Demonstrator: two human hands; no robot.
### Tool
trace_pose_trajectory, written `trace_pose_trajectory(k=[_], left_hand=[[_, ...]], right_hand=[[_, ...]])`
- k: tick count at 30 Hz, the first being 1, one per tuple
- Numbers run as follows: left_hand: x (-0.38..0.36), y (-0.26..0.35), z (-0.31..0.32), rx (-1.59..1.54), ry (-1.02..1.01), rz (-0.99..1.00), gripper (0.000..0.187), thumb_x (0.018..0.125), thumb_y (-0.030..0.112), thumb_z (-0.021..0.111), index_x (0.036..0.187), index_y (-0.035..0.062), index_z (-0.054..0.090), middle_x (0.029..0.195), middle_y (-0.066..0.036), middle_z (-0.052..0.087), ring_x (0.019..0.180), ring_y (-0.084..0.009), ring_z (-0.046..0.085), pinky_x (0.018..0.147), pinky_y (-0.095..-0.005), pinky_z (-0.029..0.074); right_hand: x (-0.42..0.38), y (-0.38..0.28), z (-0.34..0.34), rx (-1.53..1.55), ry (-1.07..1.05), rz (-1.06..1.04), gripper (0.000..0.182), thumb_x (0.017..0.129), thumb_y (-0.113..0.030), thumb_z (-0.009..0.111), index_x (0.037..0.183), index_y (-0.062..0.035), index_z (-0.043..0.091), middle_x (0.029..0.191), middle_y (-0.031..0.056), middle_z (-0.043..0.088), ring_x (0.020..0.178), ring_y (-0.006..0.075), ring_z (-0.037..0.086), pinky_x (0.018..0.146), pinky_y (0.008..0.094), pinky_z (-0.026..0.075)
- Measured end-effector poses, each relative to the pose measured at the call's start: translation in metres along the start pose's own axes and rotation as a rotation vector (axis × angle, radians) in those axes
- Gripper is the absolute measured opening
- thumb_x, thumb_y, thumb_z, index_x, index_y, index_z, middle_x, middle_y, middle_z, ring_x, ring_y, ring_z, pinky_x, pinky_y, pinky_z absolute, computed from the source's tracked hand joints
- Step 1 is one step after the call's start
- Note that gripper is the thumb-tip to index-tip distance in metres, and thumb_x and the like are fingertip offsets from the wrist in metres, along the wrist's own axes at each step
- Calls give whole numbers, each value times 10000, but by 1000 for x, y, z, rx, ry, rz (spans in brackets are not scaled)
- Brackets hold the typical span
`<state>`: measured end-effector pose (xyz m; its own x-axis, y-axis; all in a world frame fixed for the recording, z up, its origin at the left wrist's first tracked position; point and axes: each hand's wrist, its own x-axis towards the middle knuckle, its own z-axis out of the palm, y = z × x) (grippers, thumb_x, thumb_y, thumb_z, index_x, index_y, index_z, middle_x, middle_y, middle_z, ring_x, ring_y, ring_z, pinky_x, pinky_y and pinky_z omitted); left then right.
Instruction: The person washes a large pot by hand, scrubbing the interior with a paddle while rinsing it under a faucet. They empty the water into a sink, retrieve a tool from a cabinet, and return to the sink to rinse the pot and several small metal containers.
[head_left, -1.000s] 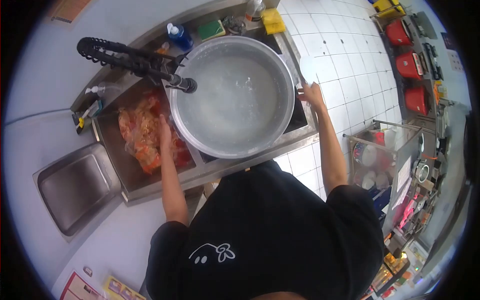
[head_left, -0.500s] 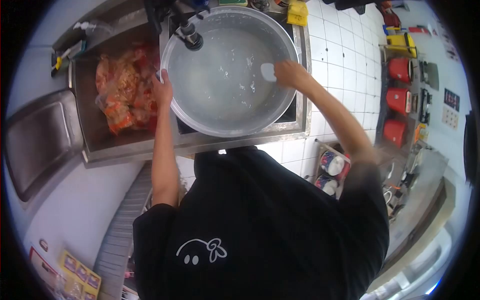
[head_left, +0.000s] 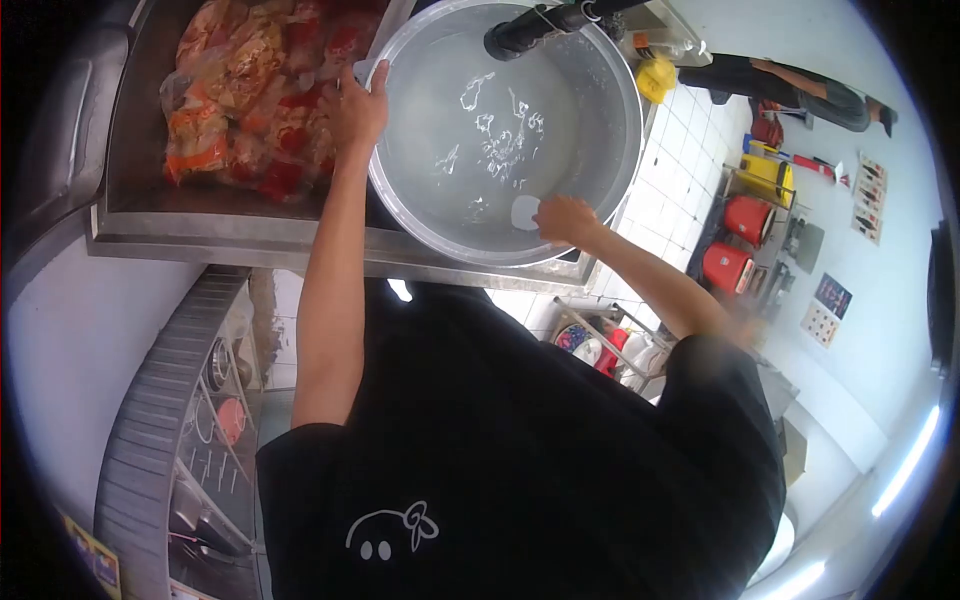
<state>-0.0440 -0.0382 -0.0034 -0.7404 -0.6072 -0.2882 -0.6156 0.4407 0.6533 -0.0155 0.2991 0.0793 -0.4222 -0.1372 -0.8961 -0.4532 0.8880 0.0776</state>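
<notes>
A large round metal pot [head_left: 612,95] holds cloudy, greyish liquid [head_left: 450,120] with bright reflections on its surface. My left hand [head_left: 357,112] is at the pot's left rim, thumb and fingers closed around its side handle [head_left: 364,70]. Over the lower right part of the pot, my right hand [head_left: 566,221] grips a small white, flat-looking piece [head_left: 525,212]; its exact kind is hard to make out. From above, a black faucet pipe [head_left: 520,35] reaches over the pot.
Left of the pot, a steel sink [head_left: 140,190] holds several clear bags of orange-red food [head_left: 250,100]. A yellow cloth [head_left: 655,78] lies beyond the pot's right rim. Another person [head_left: 800,85] stands at the upper right. Red containers [head_left: 728,266] are along the right wall.
My right hand and the white piece have moved toward me, to the pot's near right side. The view has shifted and tilted, and another person now shows. My left hand stays at the handle.
</notes>
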Motion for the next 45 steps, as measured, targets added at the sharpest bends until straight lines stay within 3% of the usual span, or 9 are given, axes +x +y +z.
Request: trace_pose_trajectory(k=[4,11,19,24,27,29,34,41,45], left_hand=[[-1,-2,4,-9,29,46,709,879,644,415,1342,107,425,1318,-285,408,1244,-460,358,1007,-648,238],[4,-3,7,-34,14,35,689,879,629,438,1335,112,435,1327,-277,398,1244,-466,346,1002,-659,226],[2,-10,12,-45,34,50,691,871,635,447,1324,113,453,1338,-269,388,1242,-471,343,991,-667,219],[10,-10,16,-19,104,68,691,860,638,465,1305,109,470,1312,-288,398,1224,-480,352,983,-675,219],[-8,-16,14,-21,87,93,694,854,642,472,1300,110,474,1286,-296,411,1210,-480,361,978,-680,225],[7,-5,10,-46,121,111,696,853,645,471,1299,111,475,1275,-297,416,1203,-478,364,974,-680,232],[-1,-4,8,-1,96,48,685,860,642,462,1295,113,481,1278,-288,405,1202,-472,361,972,-652,261],[0,1,0,-1,61,71,702,864,631,464,1333,109,443,1298,-280,398,1227,-470,350,996,-637,250],[-2,1,3,11,69,71,706,866,631,461,1331,100,439,1332,-286,374,1259,-467,339,1025,-609,239]], right_hand=[[51,70,-30,-478,198,163,224,813,-193,589,968,-82,706,935,146,695,894,277,683,691,401,566],[42,47,30,-251,237,180,251,843,-183,522,955,-33,689,969,186,677,929,348,661,781,464,533],[71,90,-57,-346,380,279,213,812,-151,553,914,-29,694,933,194,679,893,355,669,752,445,551],[44,18,25,-330,290,158,225,811,-129,525,923,-38,698,952,193,680,911,342,670,756,449,545],[17,-18,20,-138,-105,188,265,810,-112,489,961,-48,697,981,236,661,979,320,656,829,443,514],[39,-37,9,-90,-324,-158,271,812,-104,458,931,-13,684,968,254,652,956,340,655,813,438,509],[107,-98,22,-314,-74,-507,339,881,-192,421,992,35,646,972,219,661,890,380,640,763,469,497],[86,43,-33,-233,-475,-40,395,882,-377,504,1024,-55,684,884,127,673,760,226,622,671,392,484],[130,14,21,300,-547,-169,327,893,-352,493,852,-65,645,715,43,581,578,176,507,577,370,436]])
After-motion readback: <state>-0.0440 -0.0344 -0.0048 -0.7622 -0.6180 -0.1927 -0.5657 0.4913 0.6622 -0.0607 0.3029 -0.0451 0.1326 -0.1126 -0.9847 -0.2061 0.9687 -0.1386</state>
